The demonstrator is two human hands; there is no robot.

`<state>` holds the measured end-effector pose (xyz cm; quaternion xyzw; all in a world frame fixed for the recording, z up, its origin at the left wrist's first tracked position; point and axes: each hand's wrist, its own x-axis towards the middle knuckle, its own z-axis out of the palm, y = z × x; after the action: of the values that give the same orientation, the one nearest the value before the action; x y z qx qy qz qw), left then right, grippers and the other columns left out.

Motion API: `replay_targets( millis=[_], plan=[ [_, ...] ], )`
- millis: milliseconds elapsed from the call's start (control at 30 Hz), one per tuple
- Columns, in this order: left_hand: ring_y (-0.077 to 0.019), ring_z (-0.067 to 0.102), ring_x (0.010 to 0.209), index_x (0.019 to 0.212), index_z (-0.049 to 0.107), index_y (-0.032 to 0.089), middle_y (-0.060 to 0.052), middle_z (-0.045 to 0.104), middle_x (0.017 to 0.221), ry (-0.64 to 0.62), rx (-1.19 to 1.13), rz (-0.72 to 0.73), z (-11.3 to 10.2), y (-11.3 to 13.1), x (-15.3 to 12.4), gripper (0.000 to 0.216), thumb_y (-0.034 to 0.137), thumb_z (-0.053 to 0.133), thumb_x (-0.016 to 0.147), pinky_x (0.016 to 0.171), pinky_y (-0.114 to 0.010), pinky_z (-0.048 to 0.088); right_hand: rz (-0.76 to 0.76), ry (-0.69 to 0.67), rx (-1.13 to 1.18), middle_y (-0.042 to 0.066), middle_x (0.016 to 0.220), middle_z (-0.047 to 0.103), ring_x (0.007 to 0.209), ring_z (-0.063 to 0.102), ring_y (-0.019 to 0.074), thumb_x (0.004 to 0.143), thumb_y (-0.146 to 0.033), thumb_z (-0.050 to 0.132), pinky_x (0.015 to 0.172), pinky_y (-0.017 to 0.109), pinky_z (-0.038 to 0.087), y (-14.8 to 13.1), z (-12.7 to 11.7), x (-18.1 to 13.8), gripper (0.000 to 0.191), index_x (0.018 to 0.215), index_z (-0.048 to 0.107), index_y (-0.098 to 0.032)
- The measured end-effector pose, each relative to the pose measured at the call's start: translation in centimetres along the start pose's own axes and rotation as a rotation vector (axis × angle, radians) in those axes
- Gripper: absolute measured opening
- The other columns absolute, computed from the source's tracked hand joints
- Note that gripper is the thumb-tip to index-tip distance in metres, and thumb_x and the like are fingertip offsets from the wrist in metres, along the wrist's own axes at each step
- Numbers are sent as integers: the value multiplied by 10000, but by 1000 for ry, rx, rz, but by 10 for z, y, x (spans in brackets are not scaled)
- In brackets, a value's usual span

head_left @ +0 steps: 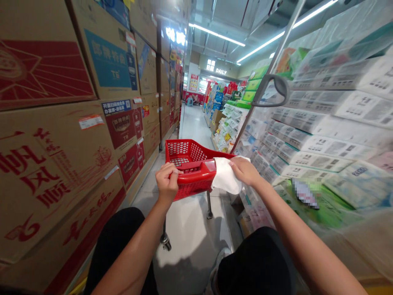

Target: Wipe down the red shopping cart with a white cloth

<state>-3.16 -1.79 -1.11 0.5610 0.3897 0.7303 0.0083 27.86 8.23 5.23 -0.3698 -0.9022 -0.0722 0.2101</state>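
A red plastic shopping cart [187, 155] stands in a store aisle in front of me. My left hand [166, 182] is closed around the left end of its red handle bar [196, 170]. My right hand [244, 170] holds a white cloth [225, 177] pressed against the right end of the handle. The cart's basket looks empty as far as it shows. My knees in black trousers are at the bottom of the view.
Stacked brown cardboard cartons [61, 135] wall the left side. Shelves of wrapped tissue packs [322, 135] line the right. The grey floor aisle [193, 123] runs ahead toward more shelves and a sign. The cart's wheels [166, 242] rest on the floor.
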Motion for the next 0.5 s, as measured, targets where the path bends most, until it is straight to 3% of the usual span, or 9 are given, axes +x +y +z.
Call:
replay_targets(
  millis=[100,200,267,433,500],
  plan=[
    [-149,481,576,553,609,202,-2,505,556,-25,-53,-45,-16,-2,4,267,232,520,803,646,-338,402,-44,19,60,125,1068,699,1108,608,272,1022,-530,243,1022,466,441,24,-3,-12,542,1013,666,-191],
    [-156,489,587,555,615,206,-12,507,563,-46,-81,-98,-32,-5,8,229,227,516,760,648,-342,413,-32,111,200,124,1101,685,1186,571,273,1011,-551,283,1065,468,406,22,2,-23,514,999,658,-201],
    [-165,489,586,542,604,210,-25,501,558,-41,-60,-139,-42,-11,12,229,241,492,740,646,-350,425,93,212,313,121,1097,685,1144,593,274,995,-586,310,1030,447,435,11,12,-30,520,991,663,-204],
    [-189,547,608,496,527,219,-42,509,536,74,-20,-111,-71,-38,38,238,250,426,710,719,-389,502,624,618,805,71,831,692,773,648,238,926,-685,362,730,376,543,-8,39,-35,571,927,642,-187],
    [-210,624,717,511,519,217,-49,570,591,100,37,-96,-88,-49,50,247,224,398,725,818,-410,520,708,623,979,69,822,698,733,656,236,926,-657,355,689,381,554,-6,39,-34,558,1004,650,-190]
  ],
)
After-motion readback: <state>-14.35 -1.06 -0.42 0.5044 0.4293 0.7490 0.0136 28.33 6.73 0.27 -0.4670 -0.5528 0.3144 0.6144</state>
